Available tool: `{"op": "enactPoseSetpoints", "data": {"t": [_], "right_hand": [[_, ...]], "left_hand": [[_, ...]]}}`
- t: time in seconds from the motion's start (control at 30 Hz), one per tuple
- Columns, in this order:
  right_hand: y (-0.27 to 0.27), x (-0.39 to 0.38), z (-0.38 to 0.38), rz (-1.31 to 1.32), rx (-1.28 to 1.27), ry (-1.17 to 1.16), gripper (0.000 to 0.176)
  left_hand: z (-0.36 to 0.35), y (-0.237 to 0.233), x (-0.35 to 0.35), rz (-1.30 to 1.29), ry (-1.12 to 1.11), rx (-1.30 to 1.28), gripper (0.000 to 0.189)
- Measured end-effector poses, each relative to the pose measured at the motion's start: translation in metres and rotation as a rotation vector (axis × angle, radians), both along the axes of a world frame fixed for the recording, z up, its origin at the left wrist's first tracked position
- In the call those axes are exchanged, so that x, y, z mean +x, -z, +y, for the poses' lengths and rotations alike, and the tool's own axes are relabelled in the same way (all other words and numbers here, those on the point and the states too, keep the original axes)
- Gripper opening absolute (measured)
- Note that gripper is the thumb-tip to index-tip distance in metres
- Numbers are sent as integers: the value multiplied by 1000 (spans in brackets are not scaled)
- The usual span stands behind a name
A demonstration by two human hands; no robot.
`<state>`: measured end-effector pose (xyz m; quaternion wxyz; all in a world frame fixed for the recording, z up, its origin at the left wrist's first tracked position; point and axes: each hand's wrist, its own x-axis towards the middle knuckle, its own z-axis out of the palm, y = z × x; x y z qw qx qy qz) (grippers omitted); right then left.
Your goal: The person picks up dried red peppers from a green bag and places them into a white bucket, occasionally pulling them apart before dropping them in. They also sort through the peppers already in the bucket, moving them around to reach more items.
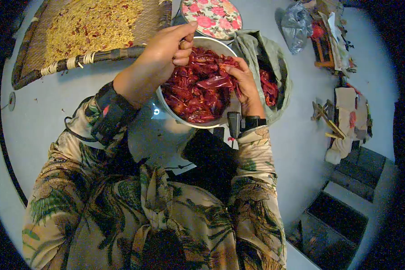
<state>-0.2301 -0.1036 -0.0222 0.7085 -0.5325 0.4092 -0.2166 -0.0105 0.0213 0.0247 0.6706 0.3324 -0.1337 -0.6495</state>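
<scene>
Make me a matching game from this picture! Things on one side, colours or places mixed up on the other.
1. woven tray
2. bowl
3. round lid
4. cloth bag

a. pink flowers
b. green, right of the bowl
c. yellow seeds on it
d. red chillies, right hand inside

Pairs: 1-c, 2-d, 3-a, 4-b

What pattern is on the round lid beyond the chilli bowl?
The lid has pink flowers on a cream ground; head view.
</scene>
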Motion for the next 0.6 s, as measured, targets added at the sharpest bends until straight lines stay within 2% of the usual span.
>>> {"op": "enactPoseSetpoints", "data": {"t": [0.4, 0.6], "right_hand": [[-15, -8, 2, -306, 130, 96, 39], [-21, -21, -7, -291, 108, 211, 41]], "left_hand": [[1, 2, -6, -20, -1, -9, 26], [2, -1, -7, -53, 25, 9, 27]]}}
